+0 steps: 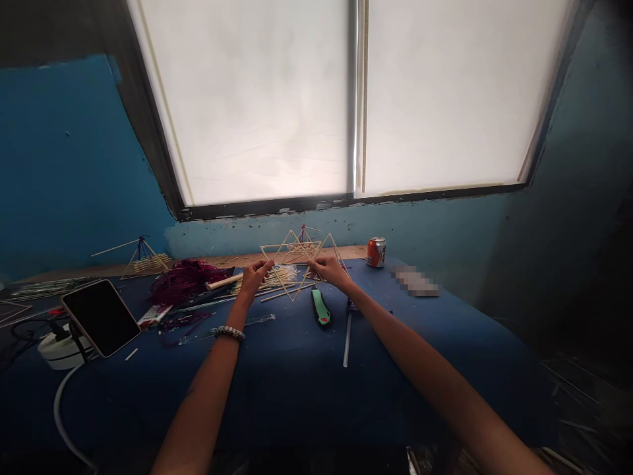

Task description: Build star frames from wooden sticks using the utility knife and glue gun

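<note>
A star-like frame of thin pale sticks (293, 300) hangs upright between my hands, above the blue table. My left hand (256, 277) pinches its left side, and my right hand (329, 270) pinches its right side. Behind it, another stick shape (330, 236) rises near my right hand. A green and black cutter (321, 307) lies on the table just below my right hand. Loose sticks (284, 280) are spread behind and below the frame. A clear glue stick (347, 340) lies beside my right forearm.
Purple strands (185, 280) lie left of my left hand. A phone (102, 318) stands by a white power strip (64, 349) with cables. A small stick structure (143, 257) is at the back left. A soda can (376, 252) stands at the back right of the blue table (287, 389).
</note>
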The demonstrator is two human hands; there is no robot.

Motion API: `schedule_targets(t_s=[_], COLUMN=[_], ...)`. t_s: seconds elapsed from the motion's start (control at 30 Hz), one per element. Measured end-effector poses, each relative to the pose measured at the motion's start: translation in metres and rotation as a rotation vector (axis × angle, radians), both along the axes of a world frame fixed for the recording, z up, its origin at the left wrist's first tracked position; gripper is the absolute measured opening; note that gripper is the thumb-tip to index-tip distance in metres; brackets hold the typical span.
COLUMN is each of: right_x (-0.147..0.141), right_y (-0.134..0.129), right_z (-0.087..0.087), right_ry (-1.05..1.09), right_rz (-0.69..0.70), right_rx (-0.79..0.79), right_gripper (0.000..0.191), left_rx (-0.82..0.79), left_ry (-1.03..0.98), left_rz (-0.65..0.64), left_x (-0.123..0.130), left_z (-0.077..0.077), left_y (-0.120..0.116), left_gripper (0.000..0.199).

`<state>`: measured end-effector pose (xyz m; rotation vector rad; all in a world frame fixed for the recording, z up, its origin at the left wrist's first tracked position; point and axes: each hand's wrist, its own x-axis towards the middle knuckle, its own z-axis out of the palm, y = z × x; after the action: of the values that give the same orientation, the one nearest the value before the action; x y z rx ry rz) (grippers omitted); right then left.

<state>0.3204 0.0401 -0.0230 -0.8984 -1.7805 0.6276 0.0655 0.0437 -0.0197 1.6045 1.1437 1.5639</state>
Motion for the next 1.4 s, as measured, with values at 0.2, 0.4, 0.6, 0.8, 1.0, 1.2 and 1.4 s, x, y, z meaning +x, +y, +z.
schedule_targets(t_s=[0.2, 0.4, 0.6, 0.8, 1.0, 1.2, 1.4], right_x=[0.000, -0.001, 0.000, 0.000, 0.000, 0.000, -0.001], right_y=[-0.001, -0.002, -0.002, -0.004, -0.004, -0.003, -0.003], right_z=[-0.001, 0.001, 0.001, 0.000, 0.000, 0.000, 0.001], right_ry=[0.021, 0.013, -0.012, -0.030, -0.030, -0.055, -0.033], right_rz=[0.023, 0.005, -0.010, -0.090, -0.103, -0.088, -0.070], right_rx=[-0.003, -0.030, 0.002, 0.069, 0.094, 0.079, 0.053], right_gripper=[0.056, 0.056, 0.057, 0.054, 0.053, 0.051, 0.049], left_rx=[0.011, 0.010, 0.024, 0.058, 0.056, 0.039, 0.014], left_ry=[0.010, 0.001, 0.008, 0.012, 0.001, 0.065, 0.074], left_rz=[0.002, 0.006, 0.017, 0.042, 0.035, 0.046, 0.043], left_x=[0.002, 0.003, -0.001, 0.000, 0.003, 0.002, 0.003], left_z=[0.004, 0.004, -0.001, -0.003, -0.001, 0.000, 0.000], left_y=[-0.007, -0.007, 0.003, 0.005, 0.000, -0.003, -0.003], left_gripper=[0.049, 0.046, 0.048, 0.052, 0.053, 0.053, 0.053])
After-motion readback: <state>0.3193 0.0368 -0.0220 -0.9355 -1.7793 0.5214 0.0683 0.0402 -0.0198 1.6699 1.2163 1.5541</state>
